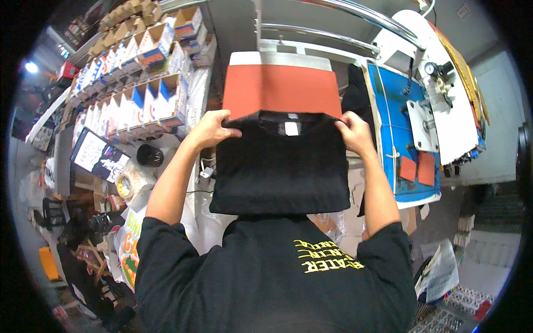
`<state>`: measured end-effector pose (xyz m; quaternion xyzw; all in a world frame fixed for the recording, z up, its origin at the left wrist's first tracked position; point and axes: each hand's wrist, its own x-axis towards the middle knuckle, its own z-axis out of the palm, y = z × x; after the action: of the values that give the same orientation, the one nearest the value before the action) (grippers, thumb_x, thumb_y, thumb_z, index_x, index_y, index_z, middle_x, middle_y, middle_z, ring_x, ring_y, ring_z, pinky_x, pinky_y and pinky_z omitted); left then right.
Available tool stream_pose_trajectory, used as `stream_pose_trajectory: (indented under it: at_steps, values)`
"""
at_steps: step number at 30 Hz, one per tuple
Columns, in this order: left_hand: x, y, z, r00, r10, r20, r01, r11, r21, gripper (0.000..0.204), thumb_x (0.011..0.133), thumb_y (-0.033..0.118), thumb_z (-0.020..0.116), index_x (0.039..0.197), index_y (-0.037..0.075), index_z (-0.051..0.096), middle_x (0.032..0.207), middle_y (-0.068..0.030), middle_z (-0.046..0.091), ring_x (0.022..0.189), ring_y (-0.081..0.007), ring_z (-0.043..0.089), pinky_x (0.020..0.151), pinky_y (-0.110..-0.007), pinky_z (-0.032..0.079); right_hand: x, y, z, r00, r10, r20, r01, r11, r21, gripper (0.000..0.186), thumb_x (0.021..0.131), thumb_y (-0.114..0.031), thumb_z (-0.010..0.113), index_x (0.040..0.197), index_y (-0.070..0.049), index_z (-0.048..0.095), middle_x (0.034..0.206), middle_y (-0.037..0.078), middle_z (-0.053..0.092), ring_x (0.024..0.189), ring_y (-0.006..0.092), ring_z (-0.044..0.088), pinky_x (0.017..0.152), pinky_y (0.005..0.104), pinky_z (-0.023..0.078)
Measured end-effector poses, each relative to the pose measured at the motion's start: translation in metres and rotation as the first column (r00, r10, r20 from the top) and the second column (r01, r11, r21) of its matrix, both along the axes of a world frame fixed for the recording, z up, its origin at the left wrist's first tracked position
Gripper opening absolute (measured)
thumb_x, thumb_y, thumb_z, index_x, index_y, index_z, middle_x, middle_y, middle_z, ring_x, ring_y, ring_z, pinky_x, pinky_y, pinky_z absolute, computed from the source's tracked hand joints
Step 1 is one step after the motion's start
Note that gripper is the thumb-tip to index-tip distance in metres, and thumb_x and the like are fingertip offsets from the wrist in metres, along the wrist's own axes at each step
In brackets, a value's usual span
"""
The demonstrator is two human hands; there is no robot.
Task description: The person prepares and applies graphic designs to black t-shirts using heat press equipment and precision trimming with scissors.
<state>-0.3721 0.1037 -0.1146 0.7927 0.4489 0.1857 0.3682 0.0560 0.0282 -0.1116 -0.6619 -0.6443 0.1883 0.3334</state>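
A black T-shirt (280, 172), its collar with a white label at the top, stretches between my hands over the lower part of an orange-red press pad (280, 87). My left hand (214, 127) grips the shirt's upper left corner with thumb and fingers closed on it. At the upper right corner, my right hand (354, 131) pinches the shirt in the same way. The pad's pale back edge shows above the orange surface, while the shirt hides its front part.
Left are boxes of white items (139, 108), a tablet (100, 156), a black cup (149, 155) and a tape roll (135, 183). Right stands a white machine (455, 116) with a gauge, blue bed (412, 190) and small red pads (425, 167). Metal rails (316, 32) run behind the press pad.
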Motion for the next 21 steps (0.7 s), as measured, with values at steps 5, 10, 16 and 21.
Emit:
stream_pose_trajectory:
  at_steps: [5,10,16,21]
  values:
    - [-0.046,-0.014,0.043,0.996,0.01,0.084,0.016,0.953,-0.304,0.02,0.084,0.008,0.079,0.101,0.002,0.071,0.086,-0.0017,0.069,0.083,-0.01,0.062,0.077,-0.027,0.05,0.045,-0.043,0.032,0.998,0.035,-0.044,-0.043,0.981,-0.188,0.034,0.085,-0.027,0.08,0.073,-0.001,0.062,0.062,0.004,0.055,0.062,0.0118,0.049,0.057,0.0332,0.041]
    - [-0.064,-0.037,0.04,0.989,0.148,0.028,-0.139,0.968,-0.208,0.016,0.078,0.004,0.081,0.09,0.0,0.072,0.081,-0.0078,0.072,0.078,-0.014,0.066,0.072,-0.031,0.053,0.063,-0.075,0.053,0.99,0.135,0.038,-0.104,0.887,-0.45,0.009,0.083,-0.001,0.074,0.088,-0.002,0.066,0.079,0.001,0.062,0.077,0.0094,0.06,0.071,0.0268,0.049]
    - [-0.067,-0.078,0.072,0.991,0.121,0.059,-0.109,0.979,-0.171,0.017,0.072,0.001,0.078,0.085,-0.004,0.067,0.078,-0.0052,0.069,0.078,-0.014,0.065,0.075,-0.03,0.053,0.075,-0.121,0.063,0.964,0.008,-0.267,-0.124,0.899,-0.42,0.011,0.083,-0.002,0.073,0.086,-0.003,0.062,0.081,-0.001,0.061,0.076,0.0095,0.056,0.072,0.0262,0.047]
    - [-0.095,-0.095,0.118,0.836,0.169,0.521,-0.01,0.955,-0.295,0.013,0.083,-0.006,0.07,0.092,0.002,0.067,0.1,-0.0092,0.073,0.095,-0.0178,0.068,0.088,-0.031,0.053,0.086,-0.149,0.143,0.845,0.086,-0.528,-0.184,0.974,-0.136,0.008,0.087,-0.004,0.069,0.089,-0.003,0.062,0.089,0.003,0.063,0.082,0.0118,0.057,0.077,0.0281,0.047]
